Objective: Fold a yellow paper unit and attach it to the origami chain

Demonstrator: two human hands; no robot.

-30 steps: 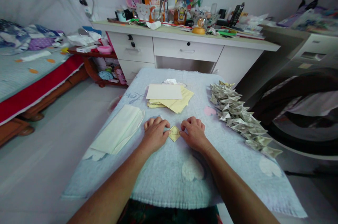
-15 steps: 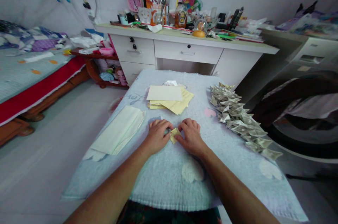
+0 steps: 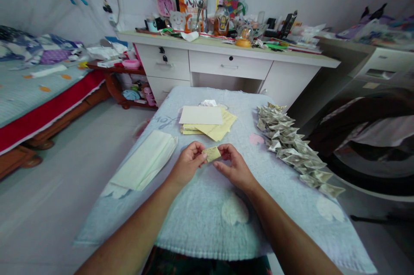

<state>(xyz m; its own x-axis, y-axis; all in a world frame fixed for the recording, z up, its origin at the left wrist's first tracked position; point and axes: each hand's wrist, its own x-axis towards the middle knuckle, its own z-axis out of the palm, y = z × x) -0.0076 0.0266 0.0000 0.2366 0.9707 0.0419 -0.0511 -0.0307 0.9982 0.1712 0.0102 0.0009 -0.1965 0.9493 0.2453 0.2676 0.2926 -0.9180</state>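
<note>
A small folded piece of yellow paper (image 3: 211, 154) is held up a little above the cloth, its flat face tilted toward me. My left hand (image 3: 190, 156) pinches its left end between thumb and fingers. At the right end, my right hand (image 3: 234, 165) has curled fingers against the edge and the thumb close under the lower edge. Beyond my hands lies a stack of yellow paper sheets (image 3: 223, 126) with a pale card (image 3: 200, 115) on top. To the left rests a folded pale green paper bundle (image 3: 144, 160).
A light blue cloth (image 3: 200, 223) covers the table. Along its right side runs a row of folded, pointed paper pieces (image 3: 291, 145). Behind stands a white desk (image 3: 226, 46) crowded with jars and small items. A front-loading washing machine (image 3: 355, 72) is at right, a bed (image 3: 39, 89) at left.
The folded paper has been raised off the cloth and turned, now showing a longer rectangular face. Both hands have gone from pressing on the cloth to holding the paper up.
</note>
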